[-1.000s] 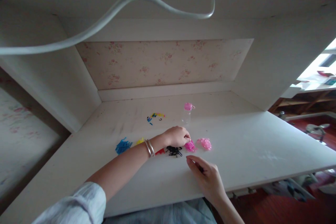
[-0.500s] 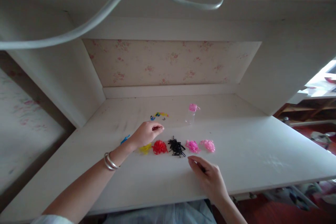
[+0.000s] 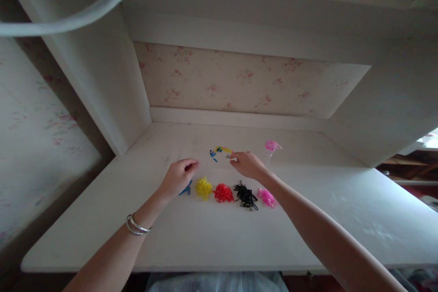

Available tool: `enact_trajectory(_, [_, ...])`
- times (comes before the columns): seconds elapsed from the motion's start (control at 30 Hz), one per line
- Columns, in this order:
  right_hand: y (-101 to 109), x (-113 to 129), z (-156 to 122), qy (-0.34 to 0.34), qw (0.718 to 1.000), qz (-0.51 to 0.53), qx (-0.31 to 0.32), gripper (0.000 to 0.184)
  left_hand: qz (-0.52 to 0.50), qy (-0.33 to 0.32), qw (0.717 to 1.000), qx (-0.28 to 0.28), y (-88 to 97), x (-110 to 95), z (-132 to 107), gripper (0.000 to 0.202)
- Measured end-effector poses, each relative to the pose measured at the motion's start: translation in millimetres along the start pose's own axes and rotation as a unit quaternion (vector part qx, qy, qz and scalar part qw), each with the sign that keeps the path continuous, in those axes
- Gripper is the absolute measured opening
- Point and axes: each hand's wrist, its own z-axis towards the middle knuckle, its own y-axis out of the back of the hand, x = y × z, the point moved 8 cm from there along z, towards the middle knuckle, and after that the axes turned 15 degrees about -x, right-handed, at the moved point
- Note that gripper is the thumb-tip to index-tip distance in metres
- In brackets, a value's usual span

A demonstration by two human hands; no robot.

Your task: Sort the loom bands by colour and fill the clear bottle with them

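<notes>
Mixed-colour cluster of small elastic bands [image 3: 219, 149] sits near centre frame, on the white desk [image 3: 191, 237]. Blue, yellow, some black in it.

Right hand [image 3: 249, 165]: just right of the cluster, thumb and forefinger drawn in narrow at its right end. Can't tell if they touch or hold a band.

Left hand [image 3: 178, 178]: left of centre, over part of the blue pile [image 3: 186, 189], fingers curled to a narrow pinch. Contents hidden, can't tell.

Row below centre, left to right after blue: yellow pile [image 3: 204, 188], red pile [image 3: 223, 193], black pile [image 3: 245, 195], hot-pink pile [image 3: 267, 197], the last partly behind the right forearm. Pink-capped clear bottle [image 3: 271, 146] stands right of centre, partly behind the right hand.

Handling, my read: bands near weightless, soft, stretchy, a bit grippy, hard to break. Likely to cling or tangle. Fingertip pinch on one loop's free edge, at the cluster's outside; a mid-cluster grab would probably drag neighbours.
</notes>
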Motion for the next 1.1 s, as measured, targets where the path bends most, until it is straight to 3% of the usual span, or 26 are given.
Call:
enact_trajectory(0.17, [-35,0,31,-0.003,0.997,-0.069,0.037,0.035,0.008,-0.008,1.000,-0.009,9.3,1,-2,0.035])
enact_trajectory(0.33, [-46,-3,35,-0.009,0.995,-0.089,0.047,0.035,0.009,-0.028,1.000,-0.004,10.9,-1,-2,0.035])
enact_trajectory(0.53, [-24,1,13,0.027,0.997,-0.070,0.037,0.034,0.021,-0.052,0.998,0.003,8.8,-7,-5,0.033])
enact_trajectory(0.7, [8,12,-24,0.117,0.992,0.042,0.031,0.032,0.013,-0.040,0.999,0.014,1.9,-4,-7,0.033])
enact_trajectory(0.8, [22,8,-44,0.134,0.987,0.078,0.034,0.032,0.009,-0.036,0.999,0.026,-4.0,-4,-9,0.035])
enact_trajectory(1.1, [22,-23,-66,0.144,0.985,0.085,0.050,0.030,-0.002,-0.004,0.999,0.032,-10.6,-1,-12,0.035])
